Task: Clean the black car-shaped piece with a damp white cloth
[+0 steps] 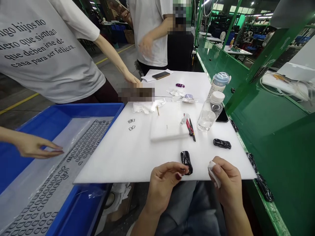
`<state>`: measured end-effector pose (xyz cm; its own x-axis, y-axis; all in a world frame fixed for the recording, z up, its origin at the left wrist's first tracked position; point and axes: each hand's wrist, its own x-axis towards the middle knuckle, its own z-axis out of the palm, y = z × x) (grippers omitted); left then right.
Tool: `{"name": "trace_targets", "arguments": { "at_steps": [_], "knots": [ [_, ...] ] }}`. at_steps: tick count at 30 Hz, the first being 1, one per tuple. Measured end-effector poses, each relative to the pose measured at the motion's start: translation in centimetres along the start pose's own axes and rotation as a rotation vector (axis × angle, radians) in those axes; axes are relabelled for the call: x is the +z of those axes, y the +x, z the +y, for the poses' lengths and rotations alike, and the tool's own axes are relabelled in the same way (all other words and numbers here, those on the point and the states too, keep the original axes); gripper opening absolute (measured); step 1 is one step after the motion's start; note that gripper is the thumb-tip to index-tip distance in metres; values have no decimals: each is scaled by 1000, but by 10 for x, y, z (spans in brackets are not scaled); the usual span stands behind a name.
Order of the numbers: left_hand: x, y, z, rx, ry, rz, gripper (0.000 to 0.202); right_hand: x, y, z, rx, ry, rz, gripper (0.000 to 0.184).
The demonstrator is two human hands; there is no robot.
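My left hand [161,185] is closed in a pinch at the table's near edge; whatever its fingertips hold, if anything, is too small to make out. Right behind those fingertips lies a glossy black toy car body [186,160], partly covered by them; whether they touch it I cannot tell. In my right hand [228,182] a small folded white cloth [214,173] is gripped between thumb and fingers. A second black car body [222,143] rests farther right. Beyond my hands is a white foam block [169,129], with a red-handled tool [189,127] and a dark pointed tool [192,131] by its right end.
On the white table [110,157] stand a clear water bottle [210,111] and a blue-lidded bottle [219,83]. Small black outline pieces [132,121] lie left. A co-worker's hand [36,146] hovers over a blue bin [81,109] holding sheets of black rings. A green ledge runs along the right.
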<state>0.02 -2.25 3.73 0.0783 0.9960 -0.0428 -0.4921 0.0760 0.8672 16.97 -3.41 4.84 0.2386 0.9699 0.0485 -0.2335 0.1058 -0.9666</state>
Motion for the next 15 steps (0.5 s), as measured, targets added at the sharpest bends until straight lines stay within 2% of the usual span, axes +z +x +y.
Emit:
{"name": "trace_targets", "arguments": {
  "at_steps": [2,3,6,8,11,15],
  "knots": [
    [-6,-2,-3,84,283,42,13,-4,1,4,-14,-110,-7,24],
    [-9,-3,-5,169,452,53,11,-6,2,6,-34,-201,-12,24],
    [-13,0,-12,508,890,16,12,-10,6,13,-140,-531,-45,18],
    [-14,3,-19,682,1031,-16,14,-10,9,17,-203,-689,-100,15],
    [-12,7,-28,777,1123,-36,16,-7,12,23,-224,-806,-190,13],
    [-12,9,-35,771,1176,-33,14,-4,14,27,-214,-897,-261,11]
  ]
}}
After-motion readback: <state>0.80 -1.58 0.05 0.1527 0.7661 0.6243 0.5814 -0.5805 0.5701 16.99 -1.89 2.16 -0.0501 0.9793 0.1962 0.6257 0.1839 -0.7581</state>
